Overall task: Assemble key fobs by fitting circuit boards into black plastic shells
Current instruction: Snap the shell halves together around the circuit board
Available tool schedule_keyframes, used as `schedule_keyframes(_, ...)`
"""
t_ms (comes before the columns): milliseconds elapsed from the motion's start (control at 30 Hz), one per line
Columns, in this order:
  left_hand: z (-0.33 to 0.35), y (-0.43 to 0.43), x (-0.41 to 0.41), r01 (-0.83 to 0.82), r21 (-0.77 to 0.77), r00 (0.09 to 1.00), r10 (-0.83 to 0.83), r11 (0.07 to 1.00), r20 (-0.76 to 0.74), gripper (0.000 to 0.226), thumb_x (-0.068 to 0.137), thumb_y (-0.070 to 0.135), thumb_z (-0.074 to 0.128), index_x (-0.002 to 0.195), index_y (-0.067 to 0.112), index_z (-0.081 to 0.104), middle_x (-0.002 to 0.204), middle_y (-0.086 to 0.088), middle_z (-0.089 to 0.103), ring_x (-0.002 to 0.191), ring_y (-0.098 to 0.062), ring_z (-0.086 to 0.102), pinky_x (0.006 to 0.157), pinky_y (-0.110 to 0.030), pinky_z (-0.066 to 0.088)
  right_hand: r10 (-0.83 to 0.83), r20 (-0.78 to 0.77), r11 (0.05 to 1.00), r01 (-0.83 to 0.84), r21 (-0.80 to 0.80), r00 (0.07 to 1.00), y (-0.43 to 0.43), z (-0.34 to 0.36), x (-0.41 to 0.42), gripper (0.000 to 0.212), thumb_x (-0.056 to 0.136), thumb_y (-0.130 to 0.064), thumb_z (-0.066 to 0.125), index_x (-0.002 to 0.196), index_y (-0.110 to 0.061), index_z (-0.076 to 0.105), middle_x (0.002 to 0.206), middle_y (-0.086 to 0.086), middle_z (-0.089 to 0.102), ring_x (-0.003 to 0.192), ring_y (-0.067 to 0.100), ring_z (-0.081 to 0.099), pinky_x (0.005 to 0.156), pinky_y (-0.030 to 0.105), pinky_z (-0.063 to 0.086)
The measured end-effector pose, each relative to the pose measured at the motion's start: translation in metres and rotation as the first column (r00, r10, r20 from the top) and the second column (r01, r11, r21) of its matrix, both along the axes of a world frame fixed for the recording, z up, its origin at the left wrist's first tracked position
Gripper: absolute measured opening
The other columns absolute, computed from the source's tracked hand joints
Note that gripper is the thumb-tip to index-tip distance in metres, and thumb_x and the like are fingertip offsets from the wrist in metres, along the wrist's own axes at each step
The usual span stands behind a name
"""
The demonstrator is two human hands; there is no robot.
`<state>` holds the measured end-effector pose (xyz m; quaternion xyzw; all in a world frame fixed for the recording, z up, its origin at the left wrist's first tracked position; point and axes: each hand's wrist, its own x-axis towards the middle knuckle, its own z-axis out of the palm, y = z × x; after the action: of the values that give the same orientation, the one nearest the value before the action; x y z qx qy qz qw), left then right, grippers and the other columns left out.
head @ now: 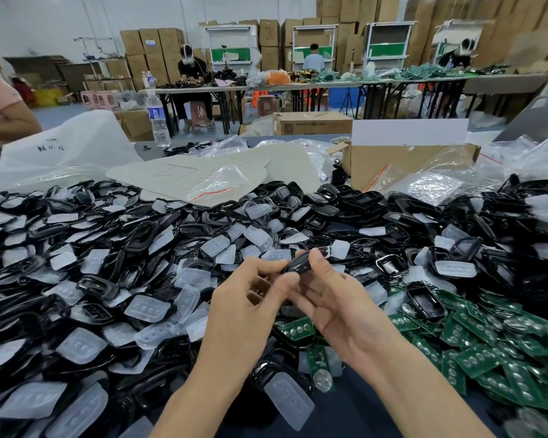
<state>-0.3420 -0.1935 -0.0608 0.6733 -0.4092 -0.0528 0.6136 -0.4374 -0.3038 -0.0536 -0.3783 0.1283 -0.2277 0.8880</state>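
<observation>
One black key fob shell [298,264] held in the air between both hands, over the parts heap at table centre. Left hand [250,298] pinches its left end with thumb and forefinger, other fingers curled. Right hand [334,300] palm-up, thumb pressed on the shell's right end, fingers under it. Cannot tell if a board is inside the shell. Just below the hands a green circuit board [296,329] lies face up; pile of circuit boards [487,349] to the right. Loose black shells [108,248] mixed with translucent button pads [146,307] cover most of the dark blue table [345,409]. Behind: clear plastic bags [209,184], open cardboard box [408,162], water bottle [157,118] far left. Workers [192,77] sit at far tables [298,83]
</observation>
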Motion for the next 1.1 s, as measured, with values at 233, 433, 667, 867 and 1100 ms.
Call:
schedule_keyframes(233, 0.007, -0.005, 0.002, 0.212, -0.166, 0.612, -0.263, 0.963, -0.746, 0.037, 0.079, 0.037, 0.07, 0.096, 0.005, 0.079, 0.075, -0.007, 0.065, 0.059, -0.012, 0.057, 0.049, -0.021, 0.049, -0.114, -0.009, 0.873, 0.096, -0.478, 0.993, -0.004, -0.002, -0.002, 0.045, 0.078, -0.053, 0.082, 0.112, -0.026, 0.073, 0.118, 0.007, 0.074, 0.115, 0.024, 0.069, 0.102, 0.035, 0.053)
schedule_keyframes(433, 0.012, -0.001, 0.004, 0.235, -0.199, 0.627, -0.305, 0.951, -0.717, 0.029, 0.076, 0.037, 0.071, 0.075, 0.009, 0.078, 0.07, -0.008, 0.064, 0.056, -0.012, 0.055, 0.049, -0.021, 0.046, 0.01, 0.059, 0.86, 0.021, -0.51, 0.998, -0.008, -0.003, -0.008, 0.046, 0.084, -0.042, 0.079, 0.125, -0.029, 0.063, 0.13, 0.009, 0.069, 0.123, 0.027, 0.064, 0.107, 0.034, 0.049)
schedule_keyframes(667, 0.006, 0.003, 0.0, 0.0, -0.014, 0.992, -0.002, 1.0, -0.126, 0.02, 0.082, 0.055, 0.062, 0.088, 0.039, 0.071, 0.075, 0.011, 0.072, 0.067, -0.004, 0.065, 0.063, -0.017, 0.051, 0.011, 0.056, 0.923, 0.011, -0.385, 0.998, -0.011, -0.001, -0.009, 0.033, 0.083, -0.03, 0.079, 0.115, -0.025, 0.071, 0.12, 0.008, 0.072, 0.105, 0.026, 0.071, 0.082, 0.033, 0.059)
schedule_keyframes(867, -0.003, 0.002, 0.001, -0.08, -0.002, 0.982, 0.079, 0.997, 0.173, 0.011, 0.092, 0.048, 0.059, 0.094, 0.038, 0.064, 0.089, 0.02, 0.068, 0.082, -0.006, 0.066, 0.067, -0.012, 0.047, -0.164, -0.009, 0.852, 0.137, -0.506, 0.986, -0.009, -0.005, -0.009, 0.023, 0.077, -0.038, 0.076, 0.098, -0.03, 0.074, 0.095, 0.0, 0.074, 0.089, 0.019, 0.07, 0.082, 0.027, 0.058)
schedule_keyframes(1100, 0.002, 0.002, -0.003, -0.016, -0.015, 0.995, 0.018, 1.0, 0.102, 0.014, 0.09, 0.05, 0.06, 0.101, 0.042, 0.065, 0.095, 0.021, 0.068, 0.081, -0.003, 0.065, 0.065, -0.007, 0.044, -0.197, 0.009, 0.77, 0.161, -0.618, 0.98, -0.008, -0.005, -0.012, 0.014, 0.086, -0.032, 0.069, 0.099, -0.034, 0.07, 0.093, -0.001, 0.075, 0.087, 0.016, 0.07, 0.076, 0.022, 0.056)
